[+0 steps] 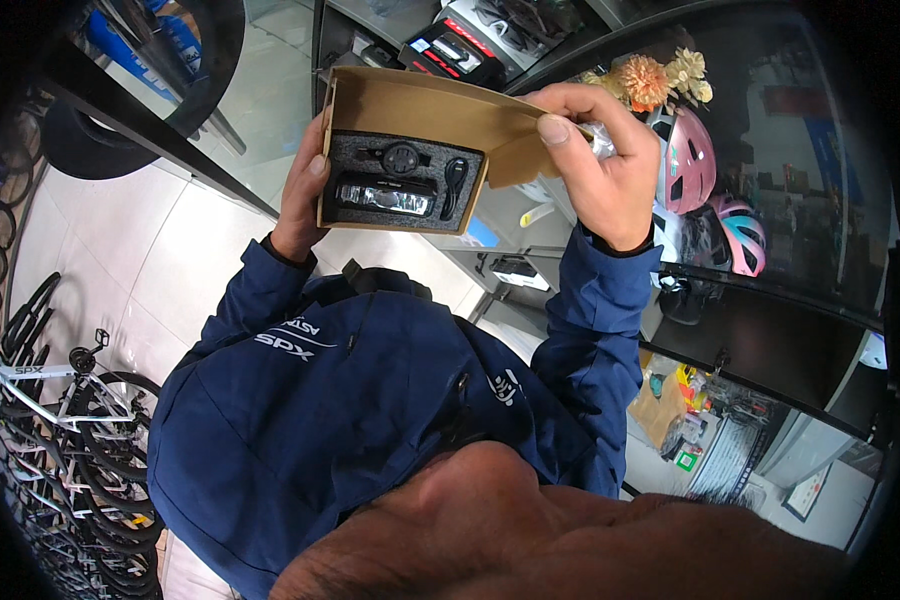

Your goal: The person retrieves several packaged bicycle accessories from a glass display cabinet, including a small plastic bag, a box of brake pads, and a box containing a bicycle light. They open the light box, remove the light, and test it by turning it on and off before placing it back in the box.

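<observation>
Your left grip [302,195] holds the open box [479,190] by its left side, before your chest; your right grip [605,165] pinches the raised lid [420,100]. Tipping the box or tugging the lid could spill the lamp [385,198] from its foam insert [355,143].

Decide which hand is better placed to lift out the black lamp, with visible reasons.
Probably the right hand: it only pinches the open lid, while the left hand grips the left side of the box and seems to steady it. Letting go of the lid looks safer.
</observation>
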Demonstrator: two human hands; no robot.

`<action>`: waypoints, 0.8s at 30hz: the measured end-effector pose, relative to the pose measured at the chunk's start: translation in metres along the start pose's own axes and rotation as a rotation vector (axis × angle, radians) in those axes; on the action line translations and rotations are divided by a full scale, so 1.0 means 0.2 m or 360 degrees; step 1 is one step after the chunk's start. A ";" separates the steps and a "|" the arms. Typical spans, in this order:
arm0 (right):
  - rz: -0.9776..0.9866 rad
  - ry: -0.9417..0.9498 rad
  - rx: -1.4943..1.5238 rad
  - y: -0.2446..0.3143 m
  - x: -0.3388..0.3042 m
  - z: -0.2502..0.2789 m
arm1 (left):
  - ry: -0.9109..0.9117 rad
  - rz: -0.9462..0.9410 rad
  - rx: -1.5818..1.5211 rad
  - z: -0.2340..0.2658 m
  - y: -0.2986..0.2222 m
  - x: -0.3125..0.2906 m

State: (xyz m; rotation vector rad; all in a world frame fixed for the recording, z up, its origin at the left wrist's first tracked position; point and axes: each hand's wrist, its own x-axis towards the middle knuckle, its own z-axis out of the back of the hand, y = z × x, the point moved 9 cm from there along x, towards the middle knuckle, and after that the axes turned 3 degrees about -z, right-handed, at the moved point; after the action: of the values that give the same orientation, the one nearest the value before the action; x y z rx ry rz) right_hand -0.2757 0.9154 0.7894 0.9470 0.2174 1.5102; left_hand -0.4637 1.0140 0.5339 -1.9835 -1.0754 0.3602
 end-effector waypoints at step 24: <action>-0.0156 -0.0016 0.0655 -0.25 -0.05 -0.07 | -0.0163 0.0065 -0.0189 0.03 0.07 -0.01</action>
State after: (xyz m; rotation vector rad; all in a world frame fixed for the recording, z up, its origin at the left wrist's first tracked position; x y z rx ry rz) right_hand -0.2490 0.9226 0.7439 1.2483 0.5752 1.3955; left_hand -0.4601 1.0121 0.5190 -2.1141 -1.1450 0.4329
